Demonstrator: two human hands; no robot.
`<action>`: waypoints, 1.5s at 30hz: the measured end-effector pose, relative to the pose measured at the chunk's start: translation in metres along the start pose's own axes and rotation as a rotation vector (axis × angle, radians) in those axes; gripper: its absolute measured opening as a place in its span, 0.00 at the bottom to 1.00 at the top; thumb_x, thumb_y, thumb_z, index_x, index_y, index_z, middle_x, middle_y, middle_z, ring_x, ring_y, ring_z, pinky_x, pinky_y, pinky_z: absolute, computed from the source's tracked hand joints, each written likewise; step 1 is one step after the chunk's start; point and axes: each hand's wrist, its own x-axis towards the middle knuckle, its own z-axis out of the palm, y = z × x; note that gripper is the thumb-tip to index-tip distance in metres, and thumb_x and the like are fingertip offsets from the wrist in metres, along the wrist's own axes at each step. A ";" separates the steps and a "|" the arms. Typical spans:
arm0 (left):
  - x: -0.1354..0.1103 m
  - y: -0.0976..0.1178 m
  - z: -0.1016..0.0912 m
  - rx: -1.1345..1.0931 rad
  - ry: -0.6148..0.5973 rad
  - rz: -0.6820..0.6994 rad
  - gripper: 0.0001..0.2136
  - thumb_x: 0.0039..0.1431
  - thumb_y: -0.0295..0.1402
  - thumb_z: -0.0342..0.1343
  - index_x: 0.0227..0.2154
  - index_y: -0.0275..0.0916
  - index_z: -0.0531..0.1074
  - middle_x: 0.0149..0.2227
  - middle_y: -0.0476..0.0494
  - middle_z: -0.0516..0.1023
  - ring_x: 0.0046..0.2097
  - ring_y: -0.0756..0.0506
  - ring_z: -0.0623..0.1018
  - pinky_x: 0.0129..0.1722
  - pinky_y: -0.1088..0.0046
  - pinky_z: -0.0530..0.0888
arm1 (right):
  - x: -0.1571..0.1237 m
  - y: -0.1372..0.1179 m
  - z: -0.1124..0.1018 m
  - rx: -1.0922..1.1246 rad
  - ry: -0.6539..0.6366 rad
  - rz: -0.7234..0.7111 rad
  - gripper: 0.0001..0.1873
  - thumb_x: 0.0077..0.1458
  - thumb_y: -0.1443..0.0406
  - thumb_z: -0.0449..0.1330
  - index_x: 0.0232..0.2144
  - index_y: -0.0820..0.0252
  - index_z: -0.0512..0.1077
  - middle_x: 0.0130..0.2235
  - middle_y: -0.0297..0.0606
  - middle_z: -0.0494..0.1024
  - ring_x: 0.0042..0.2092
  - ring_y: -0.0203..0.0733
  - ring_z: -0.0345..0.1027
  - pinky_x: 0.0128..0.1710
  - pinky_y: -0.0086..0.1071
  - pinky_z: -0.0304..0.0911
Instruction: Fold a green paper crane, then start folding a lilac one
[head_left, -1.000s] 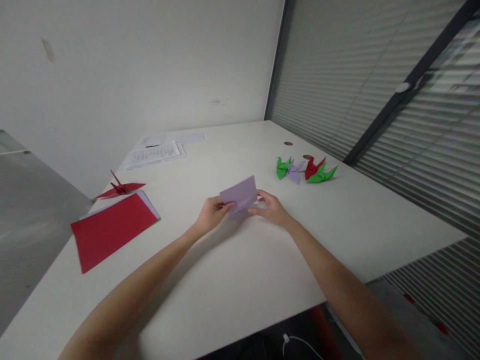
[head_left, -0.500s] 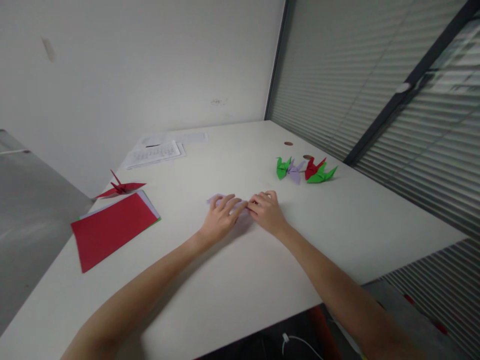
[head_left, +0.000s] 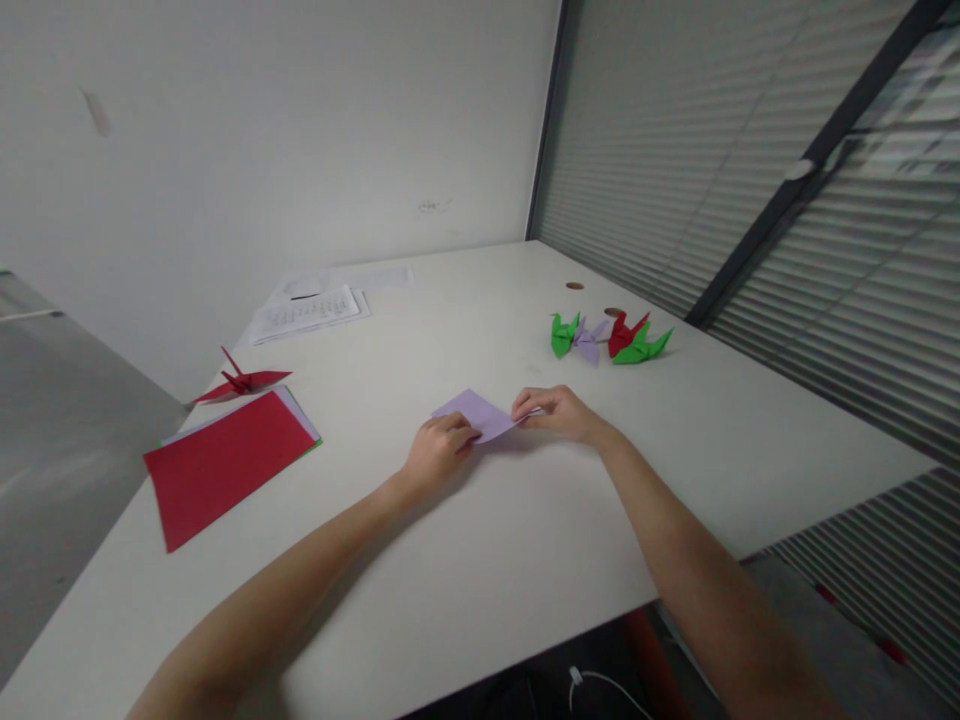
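Note:
A folded sheet of lilac origami paper [head_left: 480, 412] is between my hands at the middle of the white table [head_left: 465, 560]. My left hand [head_left: 441, 446] grips its near left edge, thumb and fingers closed on the paper. At its right end, my right hand [head_left: 551, 410] pinches a corner between thumb and fingertips. That right corner appears slightly raised off the tabletop. Part of the paper is covered by my fingers.
To the left lies a stack of coloured paper with a red sheet [head_left: 229, 465] on top, and a red paper crane [head_left: 244, 382] behind it. Several green, lilac and red folded cranes [head_left: 626, 340] stand at the right. Printed sheets [head_left: 307, 310] lie at the back left.
Both hands were close together, pressing on the lilac paper. Now my right hand has moved right and pinches its corner, my left fingers have curled in, and more of the paper shows.

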 end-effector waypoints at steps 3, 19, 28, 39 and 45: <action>-0.004 0.029 -0.003 -0.038 -0.173 -0.025 0.13 0.62 0.40 0.52 0.34 0.37 0.77 0.36 0.40 0.77 0.35 0.45 0.78 0.36 0.69 0.73 | 0.000 0.007 -0.002 0.066 0.077 0.108 0.14 0.45 0.56 0.67 0.30 0.62 0.77 0.31 0.38 0.77 0.35 0.39 0.70 0.37 0.34 0.64; -0.042 0.096 0.010 0.017 -0.267 0.170 0.42 0.55 0.62 0.43 0.59 0.27 0.57 0.59 0.26 0.63 0.62 0.31 0.60 0.62 0.52 0.56 | 0.005 0.017 0.047 -0.786 -0.078 0.108 0.15 0.60 0.65 0.55 0.50 0.56 0.68 0.50 0.44 0.75 0.49 0.46 0.70 0.51 0.41 0.60; -0.046 0.104 0.008 0.173 -0.309 0.121 0.41 0.55 0.63 0.42 0.58 0.30 0.59 0.55 0.23 0.66 0.57 0.29 0.66 0.55 0.50 0.62 | 0.007 0.014 0.049 -0.802 -0.089 0.083 0.15 0.60 0.66 0.55 0.50 0.56 0.67 0.49 0.42 0.74 0.50 0.44 0.69 0.51 0.38 0.61; -0.044 0.106 0.007 0.156 -0.337 0.144 0.37 0.57 0.58 0.45 0.59 0.32 0.57 0.54 0.25 0.67 0.56 0.29 0.66 0.55 0.48 0.62 | 0.013 0.015 0.058 -0.868 -0.082 0.131 0.15 0.60 0.64 0.56 0.50 0.54 0.68 0.46 0.43 0.75 0.45 0.44 0.71 0.46 0.36 0.62; -0.046 0.104 0.009 0.172 -0.325 0.109 0.39 0.56 0.60 0.44 0.61 0.35 0.54 0.56 0.27 0.66 0.58 0.28 0.65 0.56 0.46 0.60 | 0.006 0.020 0.033 -0.492 0.037 0.168 0.25 0.57 0.61 0.59 0.56 0.55 0.63 0.40 0.39 0.77 0.40 0.41 0.71 0.41 0.35 0.64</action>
